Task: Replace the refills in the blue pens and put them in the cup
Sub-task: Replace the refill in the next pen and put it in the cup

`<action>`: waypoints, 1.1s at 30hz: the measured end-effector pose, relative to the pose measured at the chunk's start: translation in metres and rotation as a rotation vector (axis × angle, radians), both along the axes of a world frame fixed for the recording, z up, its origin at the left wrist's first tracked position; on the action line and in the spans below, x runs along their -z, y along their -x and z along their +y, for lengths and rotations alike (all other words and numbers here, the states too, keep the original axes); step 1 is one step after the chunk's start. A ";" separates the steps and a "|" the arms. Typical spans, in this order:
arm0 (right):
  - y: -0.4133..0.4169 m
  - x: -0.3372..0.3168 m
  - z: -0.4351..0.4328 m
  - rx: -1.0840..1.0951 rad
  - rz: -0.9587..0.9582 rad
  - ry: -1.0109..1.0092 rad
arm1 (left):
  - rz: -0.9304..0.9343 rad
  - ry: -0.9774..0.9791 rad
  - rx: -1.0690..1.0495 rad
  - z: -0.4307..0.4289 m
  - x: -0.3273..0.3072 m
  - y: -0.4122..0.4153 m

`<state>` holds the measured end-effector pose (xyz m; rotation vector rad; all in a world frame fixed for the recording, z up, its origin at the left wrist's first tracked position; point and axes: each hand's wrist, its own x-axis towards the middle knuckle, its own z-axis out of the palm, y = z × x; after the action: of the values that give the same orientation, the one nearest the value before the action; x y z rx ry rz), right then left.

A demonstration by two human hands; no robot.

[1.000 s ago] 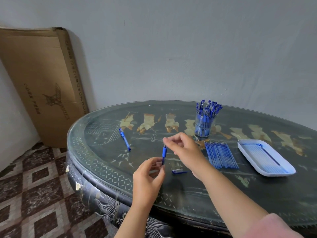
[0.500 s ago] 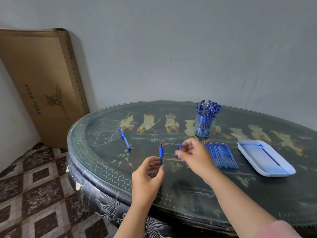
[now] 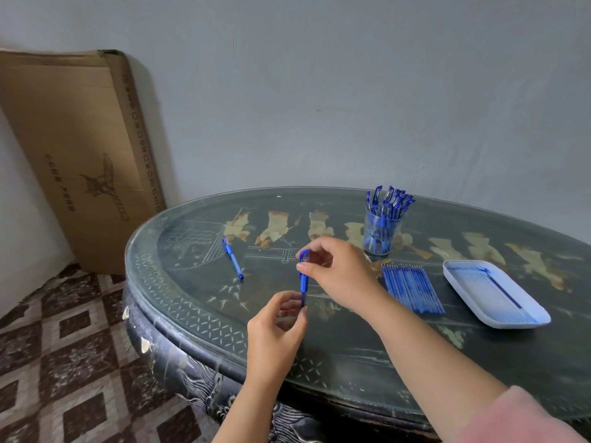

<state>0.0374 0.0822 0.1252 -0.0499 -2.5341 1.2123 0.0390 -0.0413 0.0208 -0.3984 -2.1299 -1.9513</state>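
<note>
With fingers (image 3: 319,245) of the right hand (image 3: 342,276), pinched the capped top of a blue pen (image 3: 303,284), upright at frame centre; with the left hand (image 3: 275,330), gripped its lower barrel. Worked above the dark glass-topped table (image 3: 351,353). At right, noted a white tray (image 3: 540,321), then a row of refills (image 3: 411,289), then the cup (image 3: 380,238), packed with pens. Left of centre, saw a second pen (image 3: 233,262) lying flat. Judged the held pen light, stiff and slick; best taken mid-barrel, not by the clip.
</note>
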 end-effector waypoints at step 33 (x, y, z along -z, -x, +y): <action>0.012 0.005 0.035 0.148 0.016 0.271 | -0.093 -0.072 -0.018 -0.006 -0.003 0.019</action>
<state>0.0258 0.1169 0.1202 -0.2848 -2.2895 1.4772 0.0199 -0.0477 0.0238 -0.2793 -2.1034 -2.0669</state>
